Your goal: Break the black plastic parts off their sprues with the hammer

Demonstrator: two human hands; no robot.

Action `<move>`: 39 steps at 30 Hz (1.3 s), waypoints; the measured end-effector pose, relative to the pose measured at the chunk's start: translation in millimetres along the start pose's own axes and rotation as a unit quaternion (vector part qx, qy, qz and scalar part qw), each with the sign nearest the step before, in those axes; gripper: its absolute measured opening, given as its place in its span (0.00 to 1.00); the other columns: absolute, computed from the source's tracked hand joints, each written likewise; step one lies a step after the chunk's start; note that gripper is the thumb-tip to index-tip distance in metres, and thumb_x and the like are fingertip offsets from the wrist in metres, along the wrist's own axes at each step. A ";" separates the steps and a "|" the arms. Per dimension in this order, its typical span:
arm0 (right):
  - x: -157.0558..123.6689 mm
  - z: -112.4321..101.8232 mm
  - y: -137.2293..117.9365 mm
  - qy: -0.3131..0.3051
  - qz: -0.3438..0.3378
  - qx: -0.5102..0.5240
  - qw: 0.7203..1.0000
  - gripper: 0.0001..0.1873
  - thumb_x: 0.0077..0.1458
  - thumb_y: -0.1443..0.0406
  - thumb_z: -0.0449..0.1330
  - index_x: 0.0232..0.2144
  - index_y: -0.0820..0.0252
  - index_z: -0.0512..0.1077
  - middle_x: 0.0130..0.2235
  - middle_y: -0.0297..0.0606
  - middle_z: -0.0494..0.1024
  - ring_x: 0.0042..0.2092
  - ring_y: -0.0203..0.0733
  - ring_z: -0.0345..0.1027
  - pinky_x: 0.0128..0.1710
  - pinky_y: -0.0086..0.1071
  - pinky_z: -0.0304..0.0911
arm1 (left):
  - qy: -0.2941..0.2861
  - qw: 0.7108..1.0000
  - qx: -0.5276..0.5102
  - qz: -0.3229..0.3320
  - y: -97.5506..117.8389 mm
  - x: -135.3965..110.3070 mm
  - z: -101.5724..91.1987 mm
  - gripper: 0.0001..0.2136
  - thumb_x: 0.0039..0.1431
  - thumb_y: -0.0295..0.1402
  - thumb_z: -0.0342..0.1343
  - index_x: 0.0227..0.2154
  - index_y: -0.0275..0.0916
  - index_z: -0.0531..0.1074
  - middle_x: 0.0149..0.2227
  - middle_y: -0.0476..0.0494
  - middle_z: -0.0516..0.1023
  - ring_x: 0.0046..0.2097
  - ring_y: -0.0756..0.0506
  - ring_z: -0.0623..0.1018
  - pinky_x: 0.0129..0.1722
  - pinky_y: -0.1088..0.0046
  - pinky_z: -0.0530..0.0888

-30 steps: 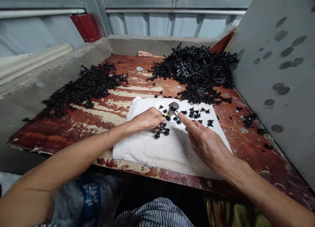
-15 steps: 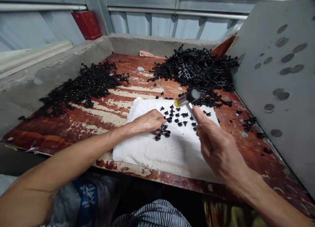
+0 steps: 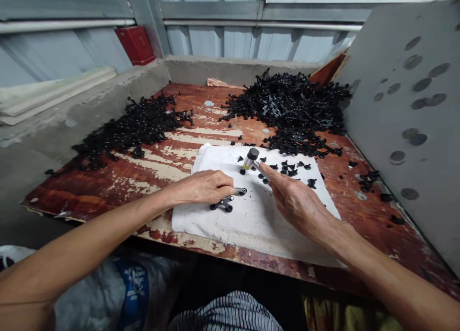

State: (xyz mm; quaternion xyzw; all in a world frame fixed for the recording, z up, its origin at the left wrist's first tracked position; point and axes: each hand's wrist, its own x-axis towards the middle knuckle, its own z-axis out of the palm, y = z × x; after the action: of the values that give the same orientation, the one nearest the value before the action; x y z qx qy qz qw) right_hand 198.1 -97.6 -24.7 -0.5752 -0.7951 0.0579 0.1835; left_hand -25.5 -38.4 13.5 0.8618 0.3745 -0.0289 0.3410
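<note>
My right hand (image 3: 300, 201) is closed round the handle of a small mallet (image 3: 250, 157), with the index finger along it. Its head has a black face on top and a yellow one below, close over a small black disc-shaped piece (image 3: 242, 171). My left hand (image 3: 206, 186) has its fingers closed on a black branched plastic part (image 3: 226, 204) with round ends. That part rests on a folded white cloth (image 3: 204, 221); the fingers hide some of it. Several loose black pieces (image 3: 292, 172) lie on the cloth around and beyond the mallet.
A large heap of black parts (image 3: 291, 106) is at the back right, and a smaller heap (image 3: 132, 125) at the left. A grey panel (image 3: 388, 106) bounds the right side of the worn red board (image 3: 118, 197). A red box (image 3: 135, 44) stands in the back left corner.
The mallet has come down and left toward the cloth. My left hand and its black part sit a little lower and nearer. Several loose pieces lie in different places, and the view has shifted slightly.
</note>
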 end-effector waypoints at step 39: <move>-45.5 1.5 -20.1 0.016 0.073 0.194 0.978 0.23 0.61 0.62 0.47 0.55 0.66 0.63 0.36 0.47 0.78 0.34 0.46 0.73 0.35 0.42 0.70 | 0.095 0.978 -0.180 -0.036 -13.0 -16.8 14.3 0.13 0.60 0.38 0.48 0.22 0.39 0.60 0.18 0.55 0.64 0.18 0.57 0.59 0.17 0.80 0.54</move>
State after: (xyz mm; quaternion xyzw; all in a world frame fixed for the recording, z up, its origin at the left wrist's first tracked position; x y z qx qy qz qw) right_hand 192.0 -146.8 -30.3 -0.5860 -0.7213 0.2152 0.2998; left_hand -43.3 -51.3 0.3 0.7710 0.4347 0.1091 0.4523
